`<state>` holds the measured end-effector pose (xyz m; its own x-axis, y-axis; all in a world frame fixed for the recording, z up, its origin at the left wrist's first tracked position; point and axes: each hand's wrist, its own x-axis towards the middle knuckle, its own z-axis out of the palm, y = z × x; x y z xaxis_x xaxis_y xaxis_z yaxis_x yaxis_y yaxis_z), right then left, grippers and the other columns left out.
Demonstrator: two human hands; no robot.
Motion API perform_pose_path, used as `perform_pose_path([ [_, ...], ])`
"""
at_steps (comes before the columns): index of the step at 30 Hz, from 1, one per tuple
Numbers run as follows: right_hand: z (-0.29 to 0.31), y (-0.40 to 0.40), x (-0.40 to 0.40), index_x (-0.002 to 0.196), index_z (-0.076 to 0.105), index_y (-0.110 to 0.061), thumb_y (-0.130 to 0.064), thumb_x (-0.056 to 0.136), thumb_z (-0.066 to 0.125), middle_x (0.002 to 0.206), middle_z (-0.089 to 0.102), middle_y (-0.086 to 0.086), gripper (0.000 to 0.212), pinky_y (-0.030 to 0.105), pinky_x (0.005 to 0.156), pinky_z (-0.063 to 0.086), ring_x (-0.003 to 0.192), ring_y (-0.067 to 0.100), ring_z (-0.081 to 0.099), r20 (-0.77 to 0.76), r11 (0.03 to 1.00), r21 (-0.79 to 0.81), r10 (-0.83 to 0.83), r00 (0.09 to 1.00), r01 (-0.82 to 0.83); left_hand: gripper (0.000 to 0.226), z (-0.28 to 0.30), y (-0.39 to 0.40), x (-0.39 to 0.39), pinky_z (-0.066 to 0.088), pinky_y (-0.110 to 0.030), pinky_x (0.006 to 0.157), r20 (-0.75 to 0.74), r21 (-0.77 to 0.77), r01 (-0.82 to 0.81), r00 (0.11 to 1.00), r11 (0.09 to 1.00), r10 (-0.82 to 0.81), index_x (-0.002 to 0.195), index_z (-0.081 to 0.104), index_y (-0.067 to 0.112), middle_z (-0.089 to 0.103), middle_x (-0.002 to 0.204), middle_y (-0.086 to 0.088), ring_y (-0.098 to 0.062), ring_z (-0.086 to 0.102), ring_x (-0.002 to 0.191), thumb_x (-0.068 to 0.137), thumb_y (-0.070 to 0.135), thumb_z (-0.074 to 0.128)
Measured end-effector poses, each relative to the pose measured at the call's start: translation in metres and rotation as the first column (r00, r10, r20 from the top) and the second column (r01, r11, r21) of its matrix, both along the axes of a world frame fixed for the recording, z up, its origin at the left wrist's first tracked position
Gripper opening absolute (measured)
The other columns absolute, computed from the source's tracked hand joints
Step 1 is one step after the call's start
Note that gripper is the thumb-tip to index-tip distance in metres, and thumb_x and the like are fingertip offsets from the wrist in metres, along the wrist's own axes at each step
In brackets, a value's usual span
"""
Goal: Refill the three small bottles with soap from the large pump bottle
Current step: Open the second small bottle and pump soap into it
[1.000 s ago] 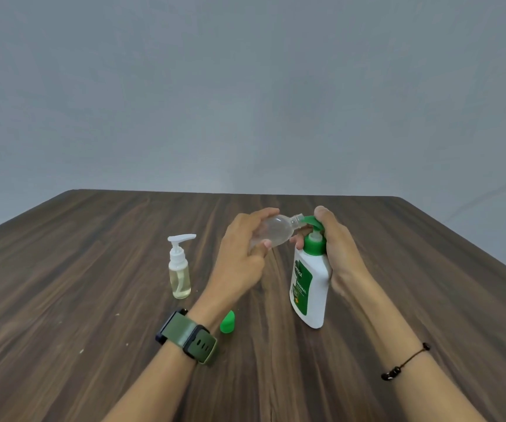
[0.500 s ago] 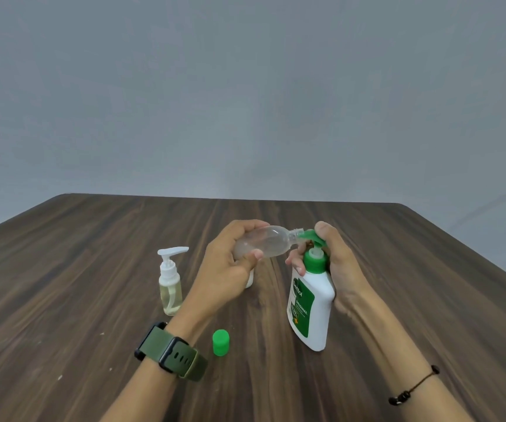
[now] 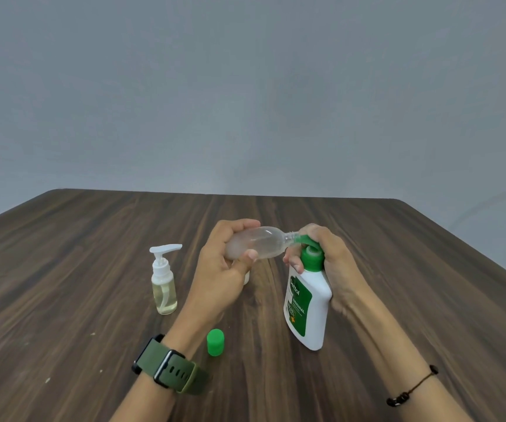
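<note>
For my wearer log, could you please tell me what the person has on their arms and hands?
The left wrist carries an olive-green strapped watch with a dark case. The right wrist has a thin dark cord bracelet with small beads. Both forearms are bare; no sleeves or gloves show.

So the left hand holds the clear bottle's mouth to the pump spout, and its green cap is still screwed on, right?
Not quite. The head view shows the green cap off, standing on the table. The left hand does hold the clear bottle to the pump spout.

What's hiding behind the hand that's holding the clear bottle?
A small white object peeks out on the table behind the left hand, which holds the clear bottle. Only its edge shows; the hand covers the rest, so I cannot tell what it is.
</note>
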<state>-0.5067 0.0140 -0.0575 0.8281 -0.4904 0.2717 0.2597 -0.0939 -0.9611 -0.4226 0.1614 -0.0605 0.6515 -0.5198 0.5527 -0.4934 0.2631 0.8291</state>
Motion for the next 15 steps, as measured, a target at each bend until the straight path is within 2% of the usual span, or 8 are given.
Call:
perform_pose_path([
  [3,0.0,0.002,-0.001,0.074,0.044,-0.009,-0.033,0.077,0.045,0.051,0.05,0.01,0.024,0.036,0.063,0.043,0.053,0.022,0.046,0.001,1.0,-0.004,-0.009,1.0,0.009,0.043,-0.008,-0.001,-0.003,0.051,-0.016,0.072,-0.084,-0.039,0.01,0.996,0.999,-0.013,0.097,0.057,0.035,0.059,0.109,0.005,-0.009,0.057,0.096,0.083,-0.005,0.058],
  [6,-0.003,0.001,-0.004,0.078,0.049,-0.006,-0.047,0.083,0.042,0.053,0.051,0.01,0.042,0.035,0.062,0.043,0.053,0.022,0.046,0.026,0.999,0.01,0.034,0.999,-0.034,0.041,-0.011,-0.003,-0.006,0.051,-0.027,0.079,-0.147,-0.08,0.018,0.989,0.997,-0.03,0.099,0.057,0.035,0.06,0.109,0.004,-0.014,0.059,0.099,0.083,-0.002,0.059],
  [8,-0.003,0.001,-0.005,0.077,0.051,-0.006,-0.049,0.084,0.041,0.053,0.051,0.011,0.045,0.036,0.063,0.042,0.053,0.023,0.046,0.028,0.998,0.037,0.053,0.998,-0.054,0.04,-0.012,-0.004,-0.007,0.051,-0.027,0.078,-0.18,-0.101,0.024,0.983,0.995,-0.042,0.099,0.057,0.034,0.061,0.106,0.007,-0.012,0.06,0.097,0.082,-0.002,0.06],
  [12,-0.001,0.001,-0.005,0.072,0.04,-0.016,-0.03,0.078,0.046,0.051,0.049,0.01,0.017,0.03,0.056,0.041,0.05,0.021,0.044,0.05,0.995,0.08,0.052,0.997,-0.056,0.04,-0.015,-0.003,-0.007,0.05,-0.023,0.073,-0.207,-0.103,0.03,0.977,0.994,-0.051,0.097,0.058,0.033,0.062,0.105,0.004,-0.014,0.06,0.095,0.082,-0.003,0.06],
  [14,-0.002,0.001,-0.005,0.068,0.044,-0.018,-0.033,0.079,0.045,0.051,0.05,0.009,0.018,0.03,0.057,0.041,0.049,0.019,0.044,0.053,0.996,0.071,0.054,0.997,-0.058,0.038,-0.017,-0.003,-0.008,0.051,-0.018,0.071,-0.211,-0.097,0.021,0.977,0.995,-0.041,0.098,0.058,0.032,0.061,0.104,0.005,-0.012,0.059,0.095,0.082,-0.003,0.06],
  [15,-0.002,0.001,-0.005,0.065,0.047,-0.018,-0.039,0.081,0.044,0.052,0.05,0.008,0.026,0.032,0.059,0.041,0.05,0.02,0.045,0.051,0.996,0.061,0.065,0.997,-0.068,0.037,-0.017,-0.003,-0.009,0.051,-0.017,0.071,-0.212,-0.104,0.026,0.976,0.994,-0.047,0.098,0.058,0.032,0.062,0.104,0.005,-0.01,0.059,0.094,0.082,-0.002,0.06],
])
